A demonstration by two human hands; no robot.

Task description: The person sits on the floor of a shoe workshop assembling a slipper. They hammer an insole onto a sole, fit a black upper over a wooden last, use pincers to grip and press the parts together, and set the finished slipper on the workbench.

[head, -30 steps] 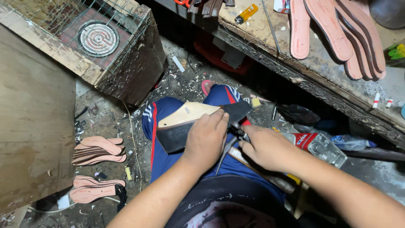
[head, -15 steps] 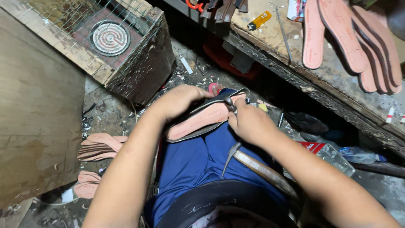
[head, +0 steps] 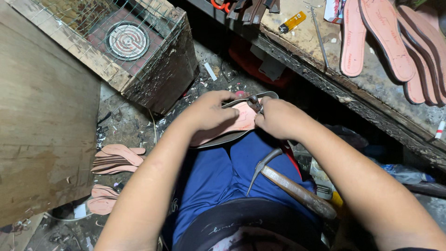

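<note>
On my lap lies an upturned shoe [head: 232, 132] with a pink insole face up and a dark upper edge around it. My left hand [head: 211, 111] grips the shoe from the left side. My right hand [head: 278, 118] is closed on small metal pliers [head: 254, 103] whose jaws bite the upper's edge near the toe. A hammer [head: 288, 183] with a wooden handle and metal head rests on my blue-trousered right thigh, untouched.
A wooden workbench [head: 334, 88] at the upper right carries several pink insoles [head: 385, 39] and an orange lighter [head: 292, 22]. A wire-covered wooden box with a coil heater [head: 127, 41] stands upper left. More insoles [head: 118, 157] are stacked on the littered floor at left.
The shoe has been turned over from its pale side to show the pink insole. Both hands moved up onto it, and my right hand now holds pliers at the toe.
</note>
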